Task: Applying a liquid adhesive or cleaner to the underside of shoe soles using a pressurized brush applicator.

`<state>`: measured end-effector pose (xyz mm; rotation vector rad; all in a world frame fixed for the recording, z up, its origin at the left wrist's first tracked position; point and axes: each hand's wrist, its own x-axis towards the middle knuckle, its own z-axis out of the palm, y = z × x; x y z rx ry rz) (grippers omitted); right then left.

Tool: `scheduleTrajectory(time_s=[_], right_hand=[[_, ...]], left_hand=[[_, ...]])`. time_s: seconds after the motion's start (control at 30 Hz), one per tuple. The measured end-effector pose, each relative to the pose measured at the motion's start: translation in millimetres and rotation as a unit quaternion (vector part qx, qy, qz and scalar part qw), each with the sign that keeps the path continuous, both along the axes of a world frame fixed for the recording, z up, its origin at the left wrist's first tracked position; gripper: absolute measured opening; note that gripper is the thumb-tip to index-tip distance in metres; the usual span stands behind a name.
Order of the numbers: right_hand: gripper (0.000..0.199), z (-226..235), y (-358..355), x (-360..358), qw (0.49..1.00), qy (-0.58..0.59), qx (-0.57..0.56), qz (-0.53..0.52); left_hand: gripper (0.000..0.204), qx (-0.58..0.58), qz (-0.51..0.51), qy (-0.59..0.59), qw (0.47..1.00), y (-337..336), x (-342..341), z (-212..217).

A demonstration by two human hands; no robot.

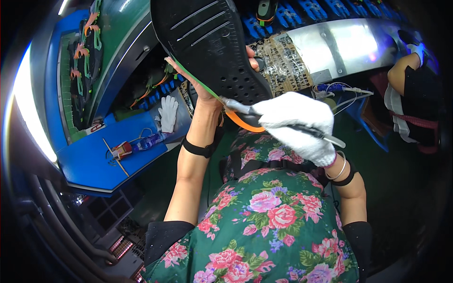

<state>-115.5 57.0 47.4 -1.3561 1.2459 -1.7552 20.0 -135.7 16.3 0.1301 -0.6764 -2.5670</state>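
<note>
My left hand [207, 92], bare, holds a black shoe-shaped piece [207, 42] from behind, its fingertips showing past the right edge. Raised slots cross the piece's upper part, and small round holes dot its lower end. Along its lower left edge runs a green and orange strip [240, 121]. My right hand [297, 122], in a white knitted glove, is closed around a thin brush [241, 107] with a dark handle and a pale end. The brush's whitish tip meets the strip, near my left wrist.
A blue side table [94, 162] at left carries a white glove [168, 114], a bottle [150, 140] and a small red container [123, 150]. Across the back curves a metal conveyor edge [349, 42] with blue holders [314, 9] behind. Another person's arm [403, 73] is at right.
</note>
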Motion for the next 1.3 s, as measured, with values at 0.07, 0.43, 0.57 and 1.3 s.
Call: scheduleTrajectory(time_s=[0.07,0.43,0.57,1.3], right_hand=[[0.017,1.5,3.2,-4.0,0.998,0.061,-0.004,-0.002],[0.021,0.6,7.2,0.4,0.998,0.063,-0.004,0.001],[0.024,-4.7,5.7,-2.9,0.996,0.085,-0.027,-0.025],[0.02,9.9,4.5,13.2,0.995,0.083,-0.003,-0.046]], left_hand=[[0.129,-0.041,0.004,-0.011,0.999,-2.0,0.8,1.5],[0.118,-0.085,-0.021,0.023,0.996,-9.8,-7.1,12.5],[0.115,-0.086,-0.023,0.019,0.996,-14.7,-8.4,11.2],[0.137,-0.12,-0.024,0.102,0.987,-43.3,-16.0,-20.5]])
